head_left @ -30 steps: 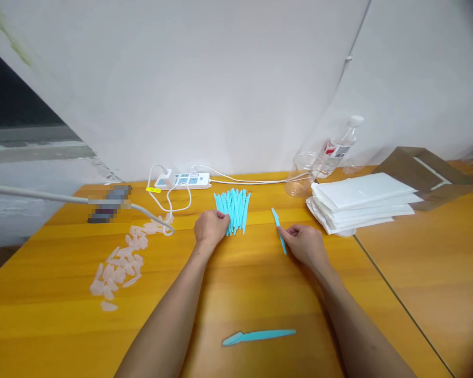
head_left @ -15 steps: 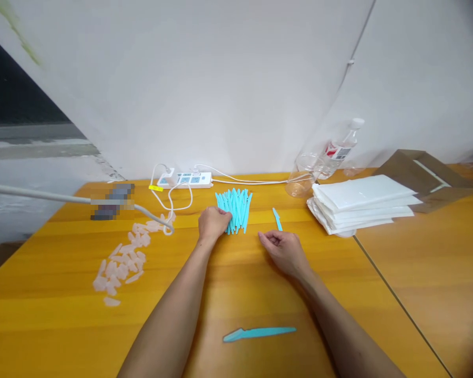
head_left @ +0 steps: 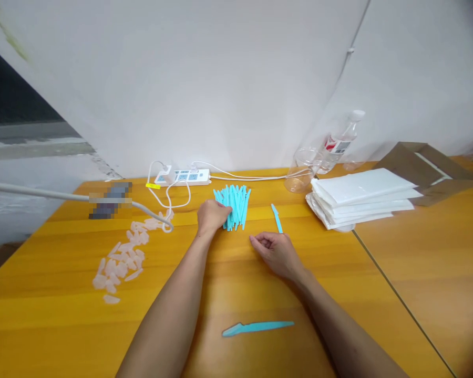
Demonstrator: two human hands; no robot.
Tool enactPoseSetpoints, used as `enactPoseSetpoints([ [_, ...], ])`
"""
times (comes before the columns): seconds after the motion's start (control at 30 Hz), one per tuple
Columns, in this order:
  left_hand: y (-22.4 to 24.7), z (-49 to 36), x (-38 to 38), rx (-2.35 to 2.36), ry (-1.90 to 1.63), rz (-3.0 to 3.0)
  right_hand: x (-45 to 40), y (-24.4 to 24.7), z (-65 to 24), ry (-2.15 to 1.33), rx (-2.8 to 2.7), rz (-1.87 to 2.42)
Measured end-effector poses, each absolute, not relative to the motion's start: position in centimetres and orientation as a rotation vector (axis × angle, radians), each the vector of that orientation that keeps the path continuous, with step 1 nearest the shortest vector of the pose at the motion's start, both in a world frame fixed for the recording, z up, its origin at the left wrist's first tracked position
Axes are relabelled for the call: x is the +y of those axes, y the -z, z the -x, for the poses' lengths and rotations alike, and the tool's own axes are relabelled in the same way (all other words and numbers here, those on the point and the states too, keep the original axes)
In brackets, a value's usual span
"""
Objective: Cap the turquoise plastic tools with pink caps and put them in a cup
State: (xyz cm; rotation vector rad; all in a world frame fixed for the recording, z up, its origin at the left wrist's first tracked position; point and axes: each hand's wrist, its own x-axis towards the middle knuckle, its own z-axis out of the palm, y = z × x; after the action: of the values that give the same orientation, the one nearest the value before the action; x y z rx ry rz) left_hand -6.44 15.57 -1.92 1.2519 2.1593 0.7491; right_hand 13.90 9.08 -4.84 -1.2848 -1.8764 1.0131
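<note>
A bundle of light-blue eyebrow razors (head_left: 237, 206) lies on the wooden table, their handles roughly side by side. My left hand (head_left: 213, 215) is at the bundle's left edge, its thumb and fingers closed on razors there; the fingertips are partly hidden. To the right of the bundle, my right hand (head_left: 275, 252) hovers low over the table, fingers loosely curled and apart, with nothing visible in it. Just beyond it lies a single blue razor (head_left: 276, 218), its lower end hidden by the hand. Between my forearms another razor (head_left: 258, 328) lies crosswise, nearer to me.
Small translucent caps (head_left: 120, 265) are scattered at left, near a blurred dark object (head_left: 110, 202) and a cable (head_left: 63, 194). A power strip (head_left: 185, 177) sits by the wall. At right are a clear cup (head_left: 297, 178), a bottle (head_left: 339, 144), white packets (head_left: 362, 191) and a cardboard box (head_left: 429, 168).
My right hand has shifted slightly left, toward the bundle. My left hand stays at the bundle's left side, with its fingers a little farther over the razors. The view has tilted slightly.
</note>
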Motion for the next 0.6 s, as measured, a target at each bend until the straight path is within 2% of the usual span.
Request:
enactPoseSetpoints([
  [0.2, 2.0, 4.0, 8.8, 1.739, -0.976, -1.071, 8.7, 3.4, -12.8, -1.608, -1.419, 1.115],
  [0.33, 2.9, 2.4, 4.2, 1.516, -1.162, -0.911, 8.3, 3.5, -12.3, -1.865, -1.464, 0.948],
  [0.47, 3.1, 3.0, 1.9, 1.532, -1.072, -1.0, 7.9, 3.9, -12.5, -1.829, -1.64, 1.038],
  [0.6, 3.2, 7.5, -1.6, 1.695, -0.931, -1.259, 7.8, 4.0, -12.9, -1.559, -1.869, 1.126],
])
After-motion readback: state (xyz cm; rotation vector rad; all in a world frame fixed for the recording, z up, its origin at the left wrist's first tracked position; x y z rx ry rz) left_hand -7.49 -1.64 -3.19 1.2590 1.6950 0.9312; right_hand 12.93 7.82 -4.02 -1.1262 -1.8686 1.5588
